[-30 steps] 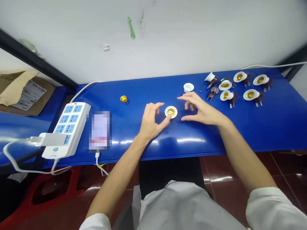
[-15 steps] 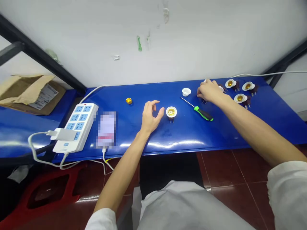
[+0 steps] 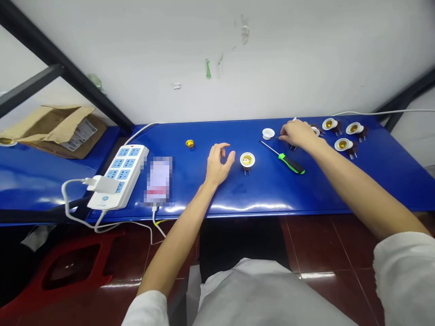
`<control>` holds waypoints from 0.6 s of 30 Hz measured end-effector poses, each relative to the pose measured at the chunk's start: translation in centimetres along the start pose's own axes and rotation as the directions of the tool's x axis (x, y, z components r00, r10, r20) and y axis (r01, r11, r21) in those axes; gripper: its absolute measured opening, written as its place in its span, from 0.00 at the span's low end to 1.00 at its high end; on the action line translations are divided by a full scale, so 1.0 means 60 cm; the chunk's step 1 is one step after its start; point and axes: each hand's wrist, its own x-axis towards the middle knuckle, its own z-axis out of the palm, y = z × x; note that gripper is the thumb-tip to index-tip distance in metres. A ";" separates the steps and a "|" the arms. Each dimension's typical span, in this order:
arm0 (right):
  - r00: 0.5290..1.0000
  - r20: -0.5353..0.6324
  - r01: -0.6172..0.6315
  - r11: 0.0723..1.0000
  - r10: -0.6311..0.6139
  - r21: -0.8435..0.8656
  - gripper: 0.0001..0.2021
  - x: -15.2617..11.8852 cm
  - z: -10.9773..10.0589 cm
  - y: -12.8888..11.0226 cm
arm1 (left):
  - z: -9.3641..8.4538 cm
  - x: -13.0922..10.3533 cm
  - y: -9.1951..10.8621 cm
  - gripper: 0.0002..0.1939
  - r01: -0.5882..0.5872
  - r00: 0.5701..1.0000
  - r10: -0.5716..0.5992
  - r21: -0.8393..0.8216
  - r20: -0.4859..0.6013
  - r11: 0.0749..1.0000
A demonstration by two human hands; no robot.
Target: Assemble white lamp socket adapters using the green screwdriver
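Note:
My left hand (image 3: 219, 166) is held over the table with thumb and fingers curved apart, nothing between them. Just right of it stands a plug-in lamp socket (image 3: 247, 160) with a white rim, a gold inside and two metal prongs. My right hand (image 3: 298, 132) is further back, its fingers bunched downward. A tiny dark bit shows at its fingertips, and prongs and a white edge show around the hand; what it grips is hidden. A white plastic ring (image 3: 268, 133) sits left of that hand. In front lies a green and black screwdriver (image 3: 291, 163).
Several finished-looking sockets (image 3: 343, 144) with brown plug bodies lie at the right. A gold metal cup (image 3: 190, 143) lies on the blue table (image 3: 217, 206) at left. Further left are a phone (image 3: 159, 181), a power strip (image 3: 118, 176) with cables, and a cardboard box (image 3: 64, 131).
The camera has turned slightly left, so everything appears a little further right. Both hands keep nearly the same place over the table and the same shape.

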 end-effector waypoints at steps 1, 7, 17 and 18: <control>1.000 -0.002 0.002 1.000 -0.002 0.007 0.18 0.001 -0.002 -0.003 | 0.000 0.001 -0.001 0.15 0.001 1.000 -0.001 -0.004 -0.002 1.000; 0.995 0.086 0.035 0.996 -0.042 0.080 0.19 0.009 -0.010 -0.015 | -0.004 0.009 -0.002 0.16 0.014 1.000 -0.015 -0.039 -0.012 0.999; 0.988 -0.149 0.093 0.919 -0.038 0.383 0.13 -0.058 -0.069 0.031 | -0.013 0.026 -0.001 0.17 0.150 0.986 -0.159 -0.138 -0.058 0.979; 0.979 -0.202 0.106 0.898 -0.019 0.427 0.14 -0.075 -0.088 0.048 | -0.014 0.036 0.004 0.18 0.165 0.983 -0.176 -0.156 -0.059 0.974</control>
